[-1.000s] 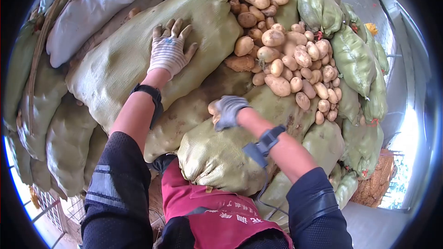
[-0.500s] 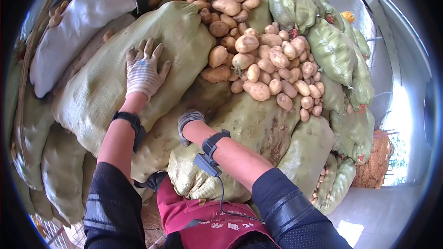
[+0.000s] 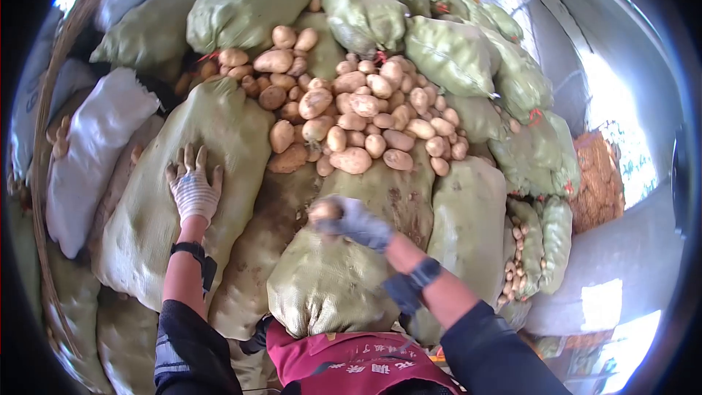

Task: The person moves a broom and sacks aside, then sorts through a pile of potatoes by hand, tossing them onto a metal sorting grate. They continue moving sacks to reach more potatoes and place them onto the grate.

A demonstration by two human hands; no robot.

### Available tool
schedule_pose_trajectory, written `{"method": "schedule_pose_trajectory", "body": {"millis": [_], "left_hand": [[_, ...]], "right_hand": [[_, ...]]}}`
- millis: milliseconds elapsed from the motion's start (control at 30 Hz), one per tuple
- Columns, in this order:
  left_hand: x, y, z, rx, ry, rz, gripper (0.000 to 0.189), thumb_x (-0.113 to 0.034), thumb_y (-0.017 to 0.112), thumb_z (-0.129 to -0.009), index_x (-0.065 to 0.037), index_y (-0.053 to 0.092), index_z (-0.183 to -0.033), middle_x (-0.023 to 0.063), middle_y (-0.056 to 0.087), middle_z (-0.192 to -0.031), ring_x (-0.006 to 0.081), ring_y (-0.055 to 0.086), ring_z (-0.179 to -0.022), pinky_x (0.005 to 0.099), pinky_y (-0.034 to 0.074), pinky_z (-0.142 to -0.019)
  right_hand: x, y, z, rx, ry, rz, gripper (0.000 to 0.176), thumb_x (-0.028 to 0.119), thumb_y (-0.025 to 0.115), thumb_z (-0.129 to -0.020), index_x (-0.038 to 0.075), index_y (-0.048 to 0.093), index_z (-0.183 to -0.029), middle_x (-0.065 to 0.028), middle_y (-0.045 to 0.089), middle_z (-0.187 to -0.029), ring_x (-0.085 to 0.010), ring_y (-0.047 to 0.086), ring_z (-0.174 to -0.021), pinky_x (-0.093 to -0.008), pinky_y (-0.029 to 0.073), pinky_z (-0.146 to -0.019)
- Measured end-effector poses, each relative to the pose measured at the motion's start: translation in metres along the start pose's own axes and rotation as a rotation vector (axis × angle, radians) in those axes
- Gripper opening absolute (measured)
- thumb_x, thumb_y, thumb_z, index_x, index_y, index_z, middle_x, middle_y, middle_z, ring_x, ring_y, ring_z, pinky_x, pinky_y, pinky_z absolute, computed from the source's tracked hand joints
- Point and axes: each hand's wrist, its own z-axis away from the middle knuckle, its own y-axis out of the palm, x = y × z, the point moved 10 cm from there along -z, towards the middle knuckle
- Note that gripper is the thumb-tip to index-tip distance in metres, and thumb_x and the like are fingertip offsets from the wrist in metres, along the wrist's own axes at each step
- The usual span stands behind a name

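My left hand [image 3: 195, 189], in a striped knit glove with dirty fingertips, lies spread on a large filled green woven sack [image 3: 230, 128]. In my right hand [image 3: 360, 222], gloved too and blurred by motion, is a potato [image 3: 325, 212]. That hand is above another green sack [image 3: 322, 271], whose gathered end points towards my body. Beyond it lies a heap of loose potatoes [image 3: 351, 121] on top of the sacks. Most of them are pale tan, some browner and soiled.
Green sacks [image 3: 450, 55] with red ties border the heap at the back and right. A white sack [image 3: 95, 161] and a long stick-like strip [image 3: 45, 146] lie at the left. At far right are an orange-brown mesh sack [image 3: 596, 183] and a metal wall [image 3: 629, 51].
My right hand has come up from between the sacks, moved right, and now holds a potato. My left hand stays on its sack. The view has shifted.
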Motion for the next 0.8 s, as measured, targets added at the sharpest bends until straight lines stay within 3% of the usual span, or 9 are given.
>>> {"method": "schedule_pose_trajectory", "body": {"millis": [67,133,167,233,333,400,533,667,800], "left_hand": [[0.003,0.002,-0.001,0.042,-0.040,-0.002,0.057,-0.042,0.052,-0.096,-0.011,0.050,-0.143,0.0159,0.039,-0.155,0.0314,0.033,-0.145,0.0508,0.016,-0.120],[0.001,0.003,0.000,0.032,-0.037,-0.002,0.055,-0.041,0.051,-0.097,-0.011,0.050,-0.143,0.0148,0.038,-0.157,0.0293,0.033,-0.146,0.0504,0.016,-0.120],[0.000,0.003,0.000,0.053,-0.049,-0.037,0.055,-0.041,0.050,-0.097,-0.012,0.048,-0.144,0.0138,0.037,-0.157,0.0285,0.032,-0.147,0.0501,0.016,-0.120],[-0.002,0.006,0.001,0.076,-0.038,-0.102,0.056,-0.041,0.048,-0.099,-0.013,0.045,-0.147,0.0122,0.034,-0.159,0.0275,0.030,-0.148,0.0499,0.017,-0.120],[-0.002,0.018,0.000,0.124,-0.026,-0.203,0.056,-0.041,0.041,-0.102,-0.015,0.040,-0.151,0.0108,0.031,-0.161,0.0256,0.025,-0.149,0.0505,0.016,-0.120],[0.005,0.032,0.000,0.143,-0.066,-0.255,0.057,-0.043,0.039,-0.102,-0.016,0.038,-0.152,0.0098,0.028,-0.162,0.0256,0.025,-0.150,0.0498,0.015,-0.120],[-0.022,0.045,0.010,0.240,-0.179,-0.116,0.060,-0.043,0.036,-0.102,-0.018,0.031,-0.156,0.0083,0.023,-0.164,0.0248,0.023,-0.150,0.0504,0.014,-0.120],[-0.171,0.045,0.057,0.204,0.181,0.125,0.067,-0.040,0.053,-0.093,-0.017,0.034,-0.153,0.0113,0.026,-0.162,0.0261,0.021,-0.150,0.0538,0.014,-0.119],[-0.281,0.078,0.093,0.518,0.006,0.462,0.069,-0.045,0.051,-0.095,-0.016,0.032,-0.154,0.0128,0.024,-0.163,0.0286,0.017,-0.151,0.0533,0.016,-0.118]], "right_hand": [[-0.026,-0.053,0.061,-0.018,-0.136,-0.431,0.039,0.041,0.073,-0.086,0.010,0.068,-0.108,-0.0038,0.063,-0.084,-0.0113,0.057,-0.064,-0.0281,0.049,-0.057],[-0.034,-0.093,0.163,-0.068,-0.068,-0.594,0.029,0.027,0.062,-0.090,0.002,0.065,-0.105,-0.0050,0.063,-0.084,-0.0123,0.056,-0.063,-0.0302,0.047,-0.054],[-0.044,-0.132,0.210,-0.254,-0.478,-0.417,0.030,0.021,0.067,-0.086,0.001,0.064,-0.108,-0.0050,0.064,-0.084,-0.0141,0.059,-0.068,-0.0303,0.050,-0.058],[-0.123,-0.170,0.334,-0.705,-0.567,-0.325,0.029,0.011,0.073,-0.079,0.001,0.063,-0.104,-0.0044,0.064,-0.082,-0.0164,0.062,-0.074,-0.0316,0.054,-0.065],[-0.200,-0.151,0.532,-1.346,-0.079,0.262,0.014,0.019,0.067,-0.082,0.008,0.059,-0.078,-0.0054,0.060,-0.080,-0.0167,0.060,-0.069,-0.0314,0.052,-0.060],[-0.303,-0.108,0.655,-1.633,0.135,-0.103,0.014,0.018,0.067,-0.083,0.008,0.058,-0.084,-0.0058,0.060,-0.083,-0.0174,0.061,-0.071,-0.0314,0.053,-0.061],[-0.432,0.023,0.851,-2.164,0.179,-0.888,0.017,0.018,0.068,-0.084,0.010,0.057,-0.095,-0.0065,0.062,-0.087,-0.0188,0.062,-0.076,-0.0315,0.054,-0.064],[-0.462,0.067,0.917,-2.408,0.208,-1.072,0.024,0.017,0.068,-0.086,0.011,0.056,-0.106,-0.0073,0.064,-0.092,-0.0202,0.063,-0.080,-0.0316,0.055,-0.066],[-0.475,-0.037,0.874,-2.264,0.058,-1.076,0.033,0.016,0.068,-0.088,0.013,0.054,-0.118,-0.0081,0.065,-0.097,-0.0216,0.064,-0.084,-0.0316,0.056,-0.068]]}}
